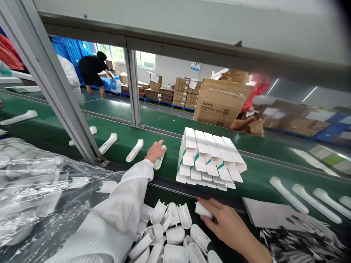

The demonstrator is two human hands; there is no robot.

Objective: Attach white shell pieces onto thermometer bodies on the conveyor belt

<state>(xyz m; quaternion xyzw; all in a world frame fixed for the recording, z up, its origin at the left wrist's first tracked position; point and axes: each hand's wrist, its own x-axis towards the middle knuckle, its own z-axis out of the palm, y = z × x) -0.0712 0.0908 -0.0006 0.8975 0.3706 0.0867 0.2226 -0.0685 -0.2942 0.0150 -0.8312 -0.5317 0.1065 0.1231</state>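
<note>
L hand (155, 151) is on a long white plastic housing (158, 164) lying on the green conveyor belt (125, 136), but can't tell if its fingers grip it or just touch; a 2nd housing (134, 150) sits just to its left. R hand (223, 223) has its fingers closed on a small white plastic cap (202, 210), beside a loose pile of similar caps (175, 235), w/ stacked white cartons (189, 144) on the belt beyond, R of L hand.
</note>
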